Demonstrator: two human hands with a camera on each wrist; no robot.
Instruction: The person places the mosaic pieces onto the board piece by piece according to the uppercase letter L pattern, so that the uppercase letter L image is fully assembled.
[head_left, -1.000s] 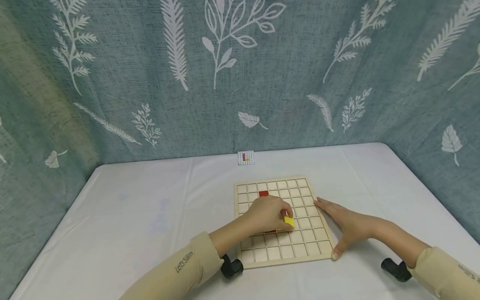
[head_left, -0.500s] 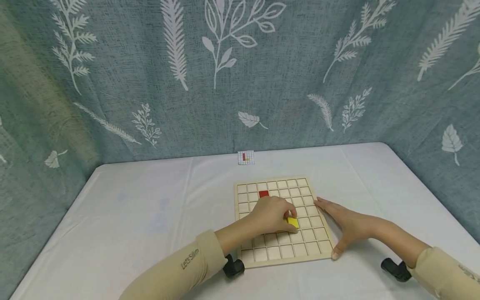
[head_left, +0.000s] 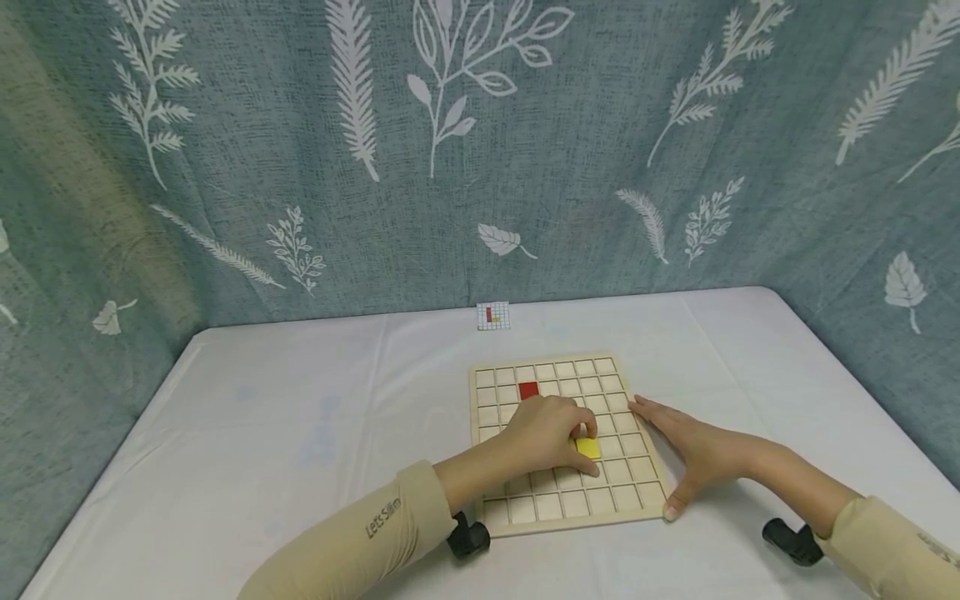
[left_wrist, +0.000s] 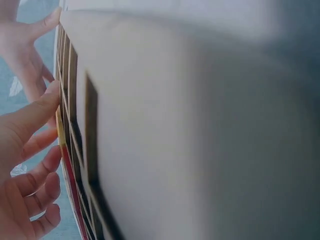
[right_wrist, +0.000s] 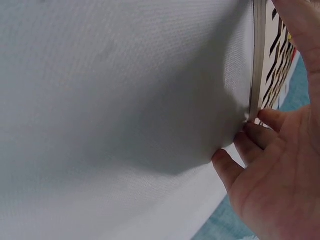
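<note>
A wooden grid board (head_left: 570,523) lies on the table. On it, a yellow square tile (head_left: 588,448) sits flat in a cell right of the middle. My left hand (head_left: 543,432) reaches over the board, thumb and index fingertips spread on either side of that tile. In the left wrist view the yellow tile (left_wrist: 60,131) and red tiles (left_wrist: 72,185) show edge-on by the fingers. One red tile (head_left: 528,390) shows beyond the left hand, which hides the cells beneath it. My right hand (head_left: 701,450) rests at the board's right edge, its fingers extended and touching the frame.
A small printed card (head_left: 493,316) with a red and yellow grid pattern lies at the table's far edge. The white cloth (head_left: 300,433) covers the table. A patterned curtain (head_left: 420,217) hangs behind and at both sides.
My left hand has shifted slightly right with the yellow tile, which went from tilted to flat on the board. Its thumb has parted from the tile. The right hand has stayed still.
</note>
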